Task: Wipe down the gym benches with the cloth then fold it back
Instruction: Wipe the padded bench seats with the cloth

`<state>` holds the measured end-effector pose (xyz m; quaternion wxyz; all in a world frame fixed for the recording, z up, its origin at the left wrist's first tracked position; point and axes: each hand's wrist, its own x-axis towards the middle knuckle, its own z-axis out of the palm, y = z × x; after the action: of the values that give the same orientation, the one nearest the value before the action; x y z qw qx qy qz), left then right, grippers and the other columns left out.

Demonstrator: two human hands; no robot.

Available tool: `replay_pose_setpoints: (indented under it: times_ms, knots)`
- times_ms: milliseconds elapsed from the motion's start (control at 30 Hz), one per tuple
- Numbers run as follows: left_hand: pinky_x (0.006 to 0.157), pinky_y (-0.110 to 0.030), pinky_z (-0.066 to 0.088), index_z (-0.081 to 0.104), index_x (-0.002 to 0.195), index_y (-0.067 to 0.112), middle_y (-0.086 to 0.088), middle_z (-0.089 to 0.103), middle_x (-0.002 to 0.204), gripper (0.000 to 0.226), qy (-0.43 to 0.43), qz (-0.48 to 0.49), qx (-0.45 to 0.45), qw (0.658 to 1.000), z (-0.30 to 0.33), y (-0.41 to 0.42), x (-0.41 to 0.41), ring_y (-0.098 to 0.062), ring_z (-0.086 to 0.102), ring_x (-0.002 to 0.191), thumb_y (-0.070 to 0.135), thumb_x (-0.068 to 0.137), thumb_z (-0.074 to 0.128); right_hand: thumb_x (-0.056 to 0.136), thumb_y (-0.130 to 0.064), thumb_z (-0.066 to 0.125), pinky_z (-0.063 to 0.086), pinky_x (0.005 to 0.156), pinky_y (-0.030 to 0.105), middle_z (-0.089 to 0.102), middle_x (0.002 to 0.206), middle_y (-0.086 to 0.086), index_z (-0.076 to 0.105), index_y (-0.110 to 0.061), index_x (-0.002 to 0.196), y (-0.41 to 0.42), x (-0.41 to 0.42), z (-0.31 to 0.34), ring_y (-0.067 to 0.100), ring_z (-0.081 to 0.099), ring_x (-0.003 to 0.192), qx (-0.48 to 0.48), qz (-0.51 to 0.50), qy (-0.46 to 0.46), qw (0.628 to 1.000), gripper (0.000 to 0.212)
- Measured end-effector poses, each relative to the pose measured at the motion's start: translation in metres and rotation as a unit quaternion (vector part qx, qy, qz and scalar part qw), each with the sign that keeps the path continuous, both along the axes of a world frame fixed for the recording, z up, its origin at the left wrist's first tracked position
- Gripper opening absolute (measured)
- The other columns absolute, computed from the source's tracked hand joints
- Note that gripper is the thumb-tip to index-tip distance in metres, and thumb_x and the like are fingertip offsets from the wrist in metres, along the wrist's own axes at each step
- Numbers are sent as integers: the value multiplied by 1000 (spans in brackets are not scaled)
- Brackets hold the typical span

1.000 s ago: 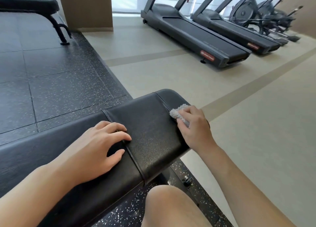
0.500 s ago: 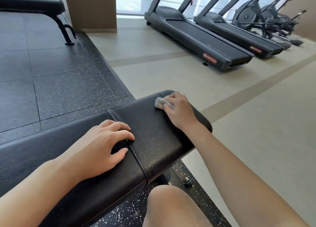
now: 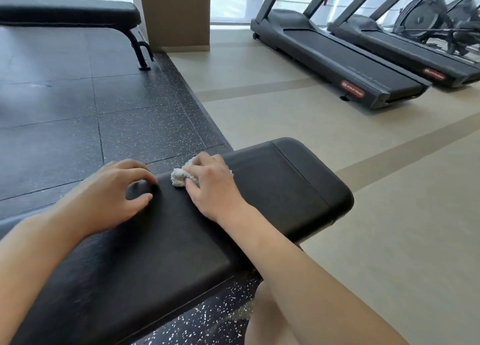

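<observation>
Long black padded vinyl gym bench, the counter [image 3: 272, 189]: runs lower left to right, seam near its right end. Second black padded bench [image 3: 70, 13]: far left corner of the dark rubber floor. Left hand [image 3: 114, 196]: fingers bent, resting on the counter's far edge, holding nothing. Right hand [image 3: 210, 183]: clamped on the crumpled grey-white cloth [image 3: 179, 177], pressing it to the far edge.

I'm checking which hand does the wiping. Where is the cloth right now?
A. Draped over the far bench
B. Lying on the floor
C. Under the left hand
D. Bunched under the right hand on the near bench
D: the right hand grips the bunched cloth on the near bench, while the left hand rests on the pad without it.
</observation>
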<state>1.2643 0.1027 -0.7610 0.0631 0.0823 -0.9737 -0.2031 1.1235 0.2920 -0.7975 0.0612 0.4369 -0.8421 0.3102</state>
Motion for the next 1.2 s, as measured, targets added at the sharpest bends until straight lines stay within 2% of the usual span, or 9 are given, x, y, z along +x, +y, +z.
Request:
replay_pose_setpoints:
  times_ms: [233,433,567,667,900,1067,1200]
  knots:
    - [100,-29,42,72,113,37,16,63,117,31,-31,41,4,999,5,-21,57,-12,60,109,26,85,79,90,-21,62,47,87,46,61,109,2,77,-15,103,-50,60,-3,28,47,95,-4,73,-10,997,21]
    - [95,-27,41,72,104,39,16,64,113,26,-59,118,4,991,22,-40,112,-10,60,106,23,84,78,88,-20,62,44,84,41,60,110,4,74,-13,101,-67,134,-1,29,48,98,-19,121,-9,992,19]
    - [104,-37,47,69,109,45,21,62,115,31,-87,160,6,983,24,-50,155,-10,59,112,29,83,77,88,-19,62,42,78,41,59,109,2,73,-14,99,-72,182,0,28,49,98,-19,167,-10,986,16]
    - [108,-44,46,68,111,47,20,60,118,33,-94,195,9,976,24,-53,181,-12,57,117,33,84,78,86,-16,61,37,80,34,59,108,2,72,-14,97,-69,195,0,27,49,96,-30,185,-7,982,16]
    - [111,-42,44,68,111,46,19,60,123,34,-77,184,25,980,24,-42,168,-13,57,120,30,84,79,87,-20,60,48,88,44,57,114,-1,71,-20,114,-49,163,10,26,49,104,19,227,-15,974,29]
    - [113,-35,40,68,117,42,21,56,129,30,-60,116,32,991,20,-14,115,-9,48,125,32,89,72,94,-25,59,48,93,47,58,112,-1,73,-22,116,-14,77,7,26,52,103,10,109,-6,994,26]
    - [108,-40,44,68,119,38,16,57,131,29,-55,70,26,996,17,-2,72,-13,48,121,33,91,69,94,-18,67,48,96,47,60,112,0,74,-21,120,-15,28,14,28,52,104,23,35,-13,999,27]
